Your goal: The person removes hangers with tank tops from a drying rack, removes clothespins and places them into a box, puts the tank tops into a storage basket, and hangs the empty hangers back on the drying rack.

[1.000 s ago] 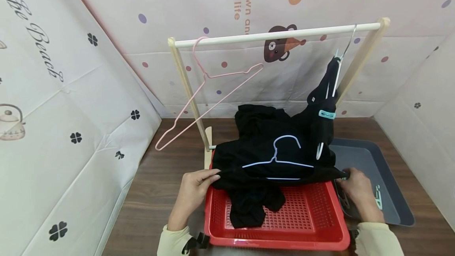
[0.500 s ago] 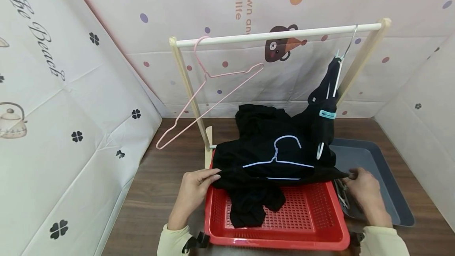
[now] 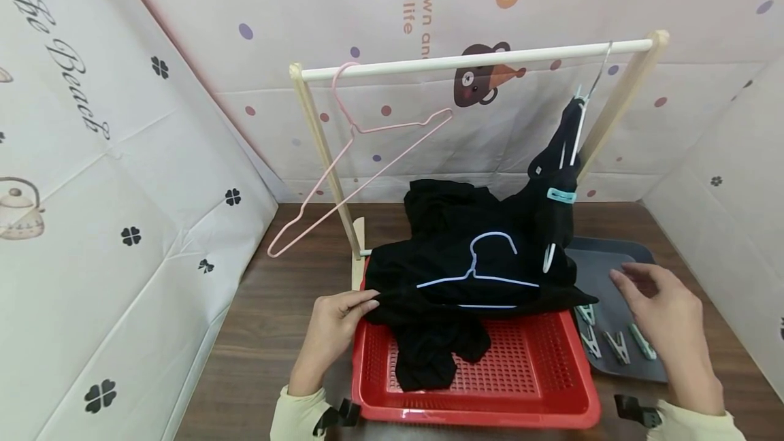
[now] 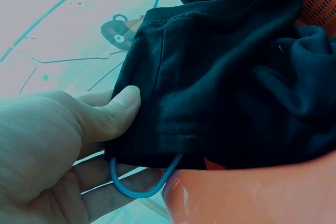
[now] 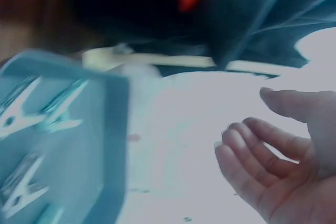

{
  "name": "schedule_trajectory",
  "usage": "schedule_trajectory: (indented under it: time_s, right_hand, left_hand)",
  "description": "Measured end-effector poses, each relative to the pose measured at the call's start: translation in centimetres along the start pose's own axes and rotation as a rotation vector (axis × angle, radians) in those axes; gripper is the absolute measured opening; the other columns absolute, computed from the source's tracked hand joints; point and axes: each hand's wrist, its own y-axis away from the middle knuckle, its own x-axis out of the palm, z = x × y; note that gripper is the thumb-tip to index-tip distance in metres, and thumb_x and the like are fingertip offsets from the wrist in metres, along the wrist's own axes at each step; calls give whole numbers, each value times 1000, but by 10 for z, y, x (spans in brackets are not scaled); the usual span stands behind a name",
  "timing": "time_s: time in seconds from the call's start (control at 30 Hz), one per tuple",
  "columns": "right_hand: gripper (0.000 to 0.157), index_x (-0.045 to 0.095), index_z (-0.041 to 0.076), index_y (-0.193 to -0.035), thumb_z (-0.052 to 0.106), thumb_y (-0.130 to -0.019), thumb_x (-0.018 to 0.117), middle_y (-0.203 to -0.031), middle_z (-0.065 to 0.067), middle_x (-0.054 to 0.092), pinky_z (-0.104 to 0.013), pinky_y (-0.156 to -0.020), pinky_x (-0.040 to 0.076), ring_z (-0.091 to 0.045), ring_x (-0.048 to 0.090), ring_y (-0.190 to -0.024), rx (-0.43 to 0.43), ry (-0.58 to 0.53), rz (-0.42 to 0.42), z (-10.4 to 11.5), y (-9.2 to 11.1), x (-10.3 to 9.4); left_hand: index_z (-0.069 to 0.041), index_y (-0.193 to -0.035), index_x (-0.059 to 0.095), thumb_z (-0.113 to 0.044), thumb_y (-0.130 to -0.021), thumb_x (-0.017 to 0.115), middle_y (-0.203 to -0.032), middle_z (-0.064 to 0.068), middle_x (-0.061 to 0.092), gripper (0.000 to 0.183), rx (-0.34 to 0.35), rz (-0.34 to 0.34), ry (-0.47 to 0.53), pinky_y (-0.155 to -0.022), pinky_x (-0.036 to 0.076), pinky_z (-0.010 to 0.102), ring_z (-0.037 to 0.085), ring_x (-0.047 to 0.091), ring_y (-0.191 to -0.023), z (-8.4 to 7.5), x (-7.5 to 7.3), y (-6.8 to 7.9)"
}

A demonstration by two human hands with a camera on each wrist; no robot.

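My left hand pinches the left edge of a black garment between thumb and fingers. In the left wrist view, the rounded end of a blue clothes hanger pokes out of the garment's opening beside the fingers. A pale blue hanger with its hook upward is threaded through the garment, which is spread over a red basket. Apart from the cloth, my right hand hovers over the grey tray, fingers loosely bent and holding nothing. Several clothespins lie in that tray.
A rack with a white rail stands behind the basket. From its left hangs a pink hanger. At its right, black clothing with a teal clip hangs on a white hanger. Printed white sheets surround the wooden table.
My right hand has let go of the garment's right corner and moved right and up over the tray, uncovering the clothespins. The left hand keeps its hold in the same place.
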Motion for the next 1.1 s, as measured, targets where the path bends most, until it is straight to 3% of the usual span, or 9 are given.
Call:
schedule_trajectory:
  time_s: [0.1, 0.2, 0.3, 0.37, 0.63, 0.8, 0.87, 1.0, 1.1]
  right_hand:
    - [45, 62, -7, -138, 26, -107, 67, -131, -33, 62, -32, -77, 56, -50, 60, -115, -28, -28, -25, 13, 5, -8]
    - [39, 67, 0, -135, 24, -105, 71, -129, -26, 66, -6, -71, 39, -17, 64, -111, -102, -66, -52, 25, 11, -16]
    - [32, 71, 4, -130, 17, -101, 77, -123, -20, 69, 2, -79, 32, 14, 51, -104, -226, -109, -74, 39, 19, -21]
    - [31, 72, 5, -127, 13, -98, 80, -120, -17, 71, 3, -83, 32, 22, 45, -104, -299, -143, -58, 48, 25, -21]
    - [34, 75, 12, -123, 9, -91, 85, -113, -6, 74, -1, -84, 41, 12, 56, -100, -440, -202, 31, 74, 36, 1]
    - [30, 75, 13, -123, 12, -94, 83, -112, -2, 74, -3, -83, 44, 0, 64, -96, -446, -199, 97, 81, 34, 15]
    - [29, 75, 12, -124, 16, -96, 82, -113, -3, 74, -12, -83, 50, -12, 67, -99, -436, -176, 134, 83, 33, 18]
    - [30, 71, 9, -129, 20, -101, 77, -119, -12, 74, -52, -89, 57, -37, 67, -109, -420, -157, 206, 89, 31, 23]
    - [25, 73, 9, -126, 13, -101, 75, -118, -13, 74, -62, -85, 55, -37, 67, -107, -442, -155, 221, 92, 30, 26]
  left_hand:
    - [-12, -103, 86, 3, -86, 84, -100, -1, 81, 22, -4, -1, 1, -79, 63, 36, 8, 74, -86, 0, 0, 0]
    - [-12, -104, 86, 3, -87, 84, -100, -1, 81, 23, -9, 2, 3, -79, 63, 35, 8, 74, -86, 1, 1, 1]
    - [-13, -104, 86, 3, -87, 84, -100, -2, 81, 24, -14, 3, 6, -80, 63, 36, 8, 74, -86, 1, 1, 1]
    - [-13, -104, 86, 3, -86, 84, -100, -2, 81, 24, -14, -1, 3, -80, 63, 36, 8, 74, -87, 1, 1, 1]
    - [-12, -104, 86, 2, -87, 84, -101, -1, 81, 23, -8, -4, -1, -81, 63, 37, 9, 75, -89, 1, 1, 1]
    - [-13, -104, 86, 2, -86, 85, -101, -2, 81, 24, 6, -4, -1, -80, 63, 36, 9, 75, -89, 3, 2, 2]
    - [-13, -104, 86, 2, -86, 85, -100, -2, 81, 23, 17, -7, -4, -79, 63, 34, 8, 75, -89, 3, 2, 2]
    - [-13, -103, 86, 1, -87, 84, -100, -3, 81, 21, 30, -14, -12, -76, 62, 31, 7, 75, -89, 3, 2, 2]
    - [-13, -103, 86, 1, -87, 84, -99, -4, 81, 22, 25, -14, -13, -74, 61, 30, 7, 74, -87, 3, 1, 2]
